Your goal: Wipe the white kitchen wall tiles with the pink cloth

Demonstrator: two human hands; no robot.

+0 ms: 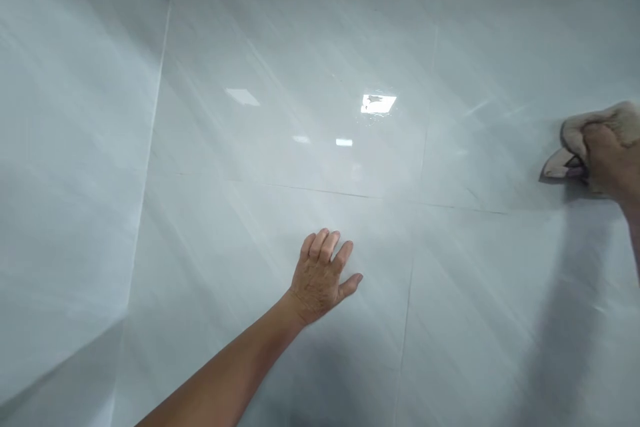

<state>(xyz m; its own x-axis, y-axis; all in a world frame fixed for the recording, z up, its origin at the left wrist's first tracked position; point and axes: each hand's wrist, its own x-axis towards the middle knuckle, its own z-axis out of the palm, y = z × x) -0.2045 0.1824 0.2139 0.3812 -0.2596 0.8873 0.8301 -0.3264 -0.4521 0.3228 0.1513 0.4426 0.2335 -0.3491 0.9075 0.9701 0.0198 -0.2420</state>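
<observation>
My left hand (320, 277) is held out over glossy pale grey tiles (280, 233), palm turned toward them and fingers apart. It holds nothing; whether it touches the surface I cannot tell. At the right edge, my right hand (607, 153) is closed on a bunched, light-coloured cloth (575, 137) with a darker edge. The cloth lies against the tiles, and a folded corner sticks out to the left. Part of the cloth and of the right hand runs out of view.
A corner seam (150, 153) runs down the left, where another tiled surface (65, 180) meets this one. Thin joint lines (350, 195) cross the tiles. Bright light reflections (383, 104) show on the gloss, and a shadow falls below the right hand.
</observation>
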